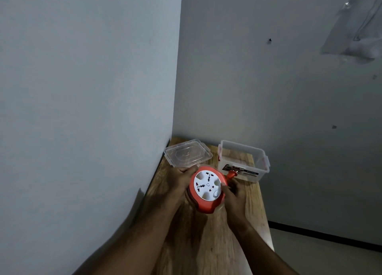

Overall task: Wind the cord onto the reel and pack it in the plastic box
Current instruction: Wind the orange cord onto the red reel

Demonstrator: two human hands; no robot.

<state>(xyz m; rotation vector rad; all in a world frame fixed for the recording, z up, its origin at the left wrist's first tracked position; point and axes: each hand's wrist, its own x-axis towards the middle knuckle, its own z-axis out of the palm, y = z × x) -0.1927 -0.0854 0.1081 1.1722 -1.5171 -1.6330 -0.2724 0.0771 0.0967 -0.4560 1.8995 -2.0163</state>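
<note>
A head-worn camera looks down at a narrow wooden surface (208, 243) set into the corner of a room, with a pale wall tight along its left edge and another wall behind its far edge. The surface's right edge is open, dropping to a light floor (330, 260) with a dark skirting strip at the base of the far wall.

Two bare forearms reach in from the bottom. Between them, held above the middle of the surface, is the reel (207, 189): a round orange housing with a white socket face turned up toward the camera. The left hand (182, 181) cups the reel's left rim, its grip closed around the housing. The right hand (232, 193) holds the right side, fingertips pressed on the white face near the rim. An orange plug (231, 175) sticks out at the reel's upper right, just above the right hand. The cord itself cannot be made out.

At the far right corner sits the clear plastic box (244, 161), open-topped, its right wall close to the surface's open edge, a printed label on its front. Its clear lid (188, 155) lies flat at the far left, near the left wall. A bare strip of wood separates lid and box, and the near half of the surface lies under the arms.
</note>
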